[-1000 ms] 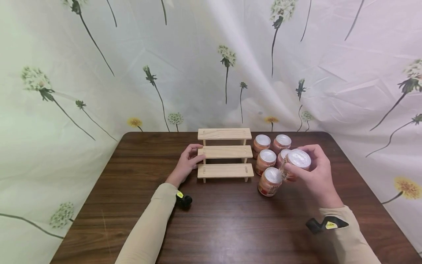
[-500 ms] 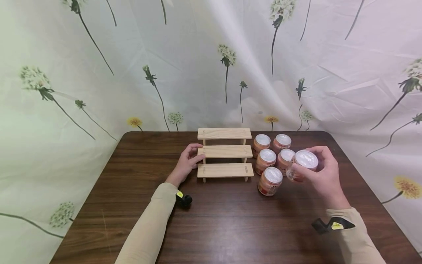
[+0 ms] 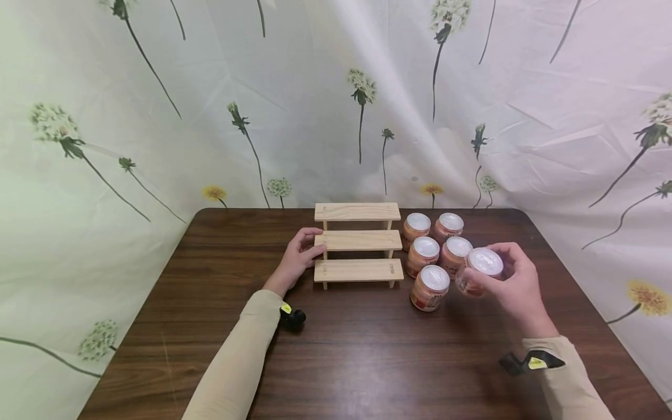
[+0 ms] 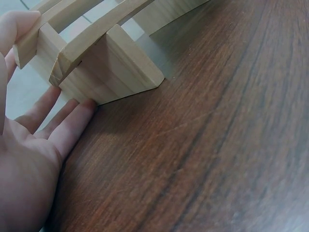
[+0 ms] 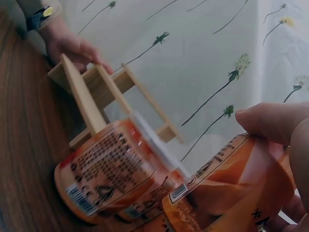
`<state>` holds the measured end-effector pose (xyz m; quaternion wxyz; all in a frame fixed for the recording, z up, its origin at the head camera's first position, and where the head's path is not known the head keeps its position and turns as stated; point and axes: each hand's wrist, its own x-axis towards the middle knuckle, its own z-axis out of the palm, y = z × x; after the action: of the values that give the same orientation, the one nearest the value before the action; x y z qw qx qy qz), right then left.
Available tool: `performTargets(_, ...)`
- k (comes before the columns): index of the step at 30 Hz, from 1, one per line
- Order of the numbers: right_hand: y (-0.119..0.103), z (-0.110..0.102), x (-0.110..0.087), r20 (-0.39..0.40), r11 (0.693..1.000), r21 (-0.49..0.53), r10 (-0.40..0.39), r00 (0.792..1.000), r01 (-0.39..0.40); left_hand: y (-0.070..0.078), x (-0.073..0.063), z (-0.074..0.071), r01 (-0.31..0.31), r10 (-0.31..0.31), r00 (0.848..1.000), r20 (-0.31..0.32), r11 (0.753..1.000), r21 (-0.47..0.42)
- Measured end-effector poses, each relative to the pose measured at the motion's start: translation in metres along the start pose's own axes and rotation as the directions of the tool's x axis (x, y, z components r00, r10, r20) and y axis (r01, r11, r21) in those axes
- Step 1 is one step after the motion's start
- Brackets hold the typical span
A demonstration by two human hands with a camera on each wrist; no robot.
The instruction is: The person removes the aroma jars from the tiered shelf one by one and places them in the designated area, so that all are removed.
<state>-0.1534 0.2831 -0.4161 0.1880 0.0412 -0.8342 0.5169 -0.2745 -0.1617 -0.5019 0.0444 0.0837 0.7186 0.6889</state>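
Note:
A three-tier wooden display stand (image 3: 358, 240) stands on the table. My left hand (image 3: 296, 261) holds its left end, thumb and fingers at the middle tier; in the left wrist view straight fingers (image 4: 72, 128) touch the side panel (image 4: 116, 67). To the right of the stand, my right hand (image 3: 514, 280) grips a clear jar (image 3: 484, 262) of orange contents with a whitish lid, between thumb and fingers. Whether its base touches the table, I cannot tell. Several like jars stand upright beside it, the frontmost jar (image 3: 430, 289) nearest me; its printed label (image 5: 104, 169) shows in the right wrist view.
The dark wood-grain table (image 3: 346, 361) ends at the back against a white curtain (image 3: 315, 105) with dandelion prints. The jars form a loose group between the stand and my right hand. Black wrist cameras sit on both sleeves.
My right hand has moved the gripped jar a little to the right and then toward me, away from the group. My left hand and the stand look the same.

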Motion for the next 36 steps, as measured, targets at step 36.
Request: performTargets(36, 0.038, 0.015, -0.012, 0.112, 0.985, -0.141, 0.113, 0.987, -0.097, 0.001, 0.001, 0.000, 0.009, -0.009, 1.000, -0.004, 1.000, -0.008)
